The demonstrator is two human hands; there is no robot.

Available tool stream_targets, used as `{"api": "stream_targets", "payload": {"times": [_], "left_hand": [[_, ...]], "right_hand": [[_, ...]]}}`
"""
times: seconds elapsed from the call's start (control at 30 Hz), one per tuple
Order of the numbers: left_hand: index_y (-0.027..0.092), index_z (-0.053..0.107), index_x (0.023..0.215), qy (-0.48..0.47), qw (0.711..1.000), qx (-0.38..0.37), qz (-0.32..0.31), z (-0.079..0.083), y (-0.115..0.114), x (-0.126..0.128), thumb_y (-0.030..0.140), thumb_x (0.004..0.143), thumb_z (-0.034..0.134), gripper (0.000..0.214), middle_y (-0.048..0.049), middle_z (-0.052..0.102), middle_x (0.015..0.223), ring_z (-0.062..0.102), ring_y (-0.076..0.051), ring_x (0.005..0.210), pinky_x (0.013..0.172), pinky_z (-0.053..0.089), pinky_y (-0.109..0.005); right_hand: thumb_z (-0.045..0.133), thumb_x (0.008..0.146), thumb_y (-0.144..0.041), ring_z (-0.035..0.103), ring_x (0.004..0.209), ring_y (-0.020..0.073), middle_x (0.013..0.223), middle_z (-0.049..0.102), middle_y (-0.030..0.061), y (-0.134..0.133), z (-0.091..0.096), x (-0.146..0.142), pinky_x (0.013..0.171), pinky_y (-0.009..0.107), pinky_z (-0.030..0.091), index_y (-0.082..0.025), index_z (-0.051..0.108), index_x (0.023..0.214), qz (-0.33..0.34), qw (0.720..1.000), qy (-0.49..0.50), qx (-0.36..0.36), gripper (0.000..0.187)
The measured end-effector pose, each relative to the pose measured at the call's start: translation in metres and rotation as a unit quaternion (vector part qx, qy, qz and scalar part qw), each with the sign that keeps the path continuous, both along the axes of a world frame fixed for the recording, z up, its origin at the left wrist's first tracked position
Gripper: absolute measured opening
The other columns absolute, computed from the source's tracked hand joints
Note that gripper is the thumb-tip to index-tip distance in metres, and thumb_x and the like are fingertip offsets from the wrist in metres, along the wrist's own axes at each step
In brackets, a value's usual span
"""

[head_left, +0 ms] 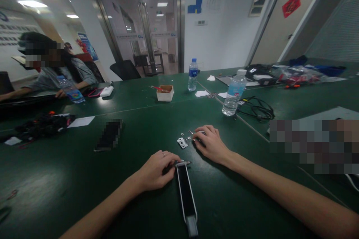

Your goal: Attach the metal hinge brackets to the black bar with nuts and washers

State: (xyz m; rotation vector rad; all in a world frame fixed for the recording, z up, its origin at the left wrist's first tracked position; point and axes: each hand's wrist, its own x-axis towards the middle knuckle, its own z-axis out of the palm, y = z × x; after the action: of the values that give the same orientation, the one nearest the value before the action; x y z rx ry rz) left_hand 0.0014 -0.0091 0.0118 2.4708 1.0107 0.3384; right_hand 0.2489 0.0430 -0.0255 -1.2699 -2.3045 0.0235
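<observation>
A long, narrow metal frame with pale side rails and a grey handle-like end lies before me, its near end towards me. My left hand has its fingers and thumb closed at the frame's far end, beside a short threaded pin that sticks out to the right. Past that end sits a small silver plate with holes. Several tiny rings, like washers, are scattered around it. My right hand rests on the table just right of them, fingers curled down; its fingertips partly hide something small.
On the green table stand a small box and two water bottles. A phone lies left, black cables right. Another person sits at far left; a blurred-out area covers the right edge.
</observation>
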Motion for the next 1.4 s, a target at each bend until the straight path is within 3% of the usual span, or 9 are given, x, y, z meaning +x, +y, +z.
{"api": "stream_targets", "payload": {"times": [0.13, 0.47, 0.67, 0.93, 1.1, 1.4], "left_hand": [[0.019, 0.058, 0.109, -0.002, 1.000, 0.000, -0.001, 0.0001, -0.0003, -0.0002, 0.015, 0.086, 0.048, 0.026, -0.0011, 0.055, 0.082, 0.051, -0.016, 0.074, 0.072, 0.038, -0.030], [0.020, 0.057, 0.110, -0.002, 1.000, -0.002, 0.002, -0.0005, 0.0000, -0.0008, 0.016, 0.087, 0.048, 0.025, -0.0011, 0.056, 0.083, 0.052, -0.016, 0.075, 0.072, 0.039, -0.030], [0.019, 0.058, 0.107, 0.000, 1.000, 0.006, -0.001, -0.0008, 0.0000, 0.0000, 0.013, 0.085, 0.048, 0.025, -0.0009, 0.056, 0.081, 0.051, -0.016, 0.074, 0.073, 0.039, -0.030], [0.020, 0.058, 0.108, -0.005, 1.000, -0.007, -0.001, -0.0004, 0.0003, -0.0009, 0.014, 0.086, 0.048, 0.025, -0.0004, 0.056, 0.081, 0.051, -0.015, 0.073, 0.074, 0.039, -0.030], [0.020, 0.058, 0.110, -0.002, 1.000, -0.001, -0.003, -0.0017, 0.0005, -0.0009, 0.015, 0.086, 0.048, 0.026, -0.0006, 0.055, 0.080, 0.051, -0.016, 0.074, 0.073, 0.039, -0.029], [0.021, 0.057, 0.111, -0.004, 1.000, -0.013, 0.001, -0.0001, -0.0001, -0.0015, 0.015, 0.087, 0.049, 0.026, -0.0006, 0.056, 0.082, 0.051, -0.016, 0.074, 0.074, 0.039, -0.030]], "right_hand": [[0.055, 0.086, -0.024, 0.043, 0.108, 0.0274, 0.112, 0.058, 0.0098, 0.0005, -0.0007, -0.0002, 0.086, 0.042, 0.038, -0.022, 0.064, 0.101, -0.010, 1.000, 0.003, -0.007, 0.017], [0.059, 0.078, -0.021, 0.046, 0.104, 0.0268, 0.101, 0.063, 0.0077, 0.0064, -0.0049, 0.0007, 0.085, 0.043, 0.038, -0.019, 0.061, 0.076, 0.006, 0.999, 0.038, -0.039, 0.004], [0.060, 0.082, -0.026, 0.046, 0.105, 0.0263, 0.104, 0.063, 0.0074, 0.0051, -0.0031, 0.0006, 0.086, 0.042, 0.038, -0.020, 0.062, 0.086, 0.010, 0.999, 0.032, -0.037, 0.008], [0.060, 0.078, -0.021, 0.046, 0.105, 0.0254, 0.101, 0.064, 0.0065, 0.0056, -0.0016, 0.0005, 0.087, 0.043, 0.037, -0.019, 0.062, 0.072, 0.027, 0.998, 0.034, -0.051, 0.007], [0.058, 0.081, -0.024, 0.046, 0.106, 0.0254, 0.104, 0.062, 0.0080, 0.0021, 0.0032, 0.0003, 0.088, 0.043, 0.037, -0.019, 0.063, 0.086, 0.043, 0.997, 0.025, -0.057, 0.009], [0.060, 0.077, -0.020, 0.046, 0.106, 0.0253, 0.102, 0.063, 0.0072, 0.0024, 0.0027, 0.0003, 0.087, 0.042, 0.037, -0.019, 0.062, 0.076, 0.052, 0.997, 0.036, -0.052, 0.003]]}}
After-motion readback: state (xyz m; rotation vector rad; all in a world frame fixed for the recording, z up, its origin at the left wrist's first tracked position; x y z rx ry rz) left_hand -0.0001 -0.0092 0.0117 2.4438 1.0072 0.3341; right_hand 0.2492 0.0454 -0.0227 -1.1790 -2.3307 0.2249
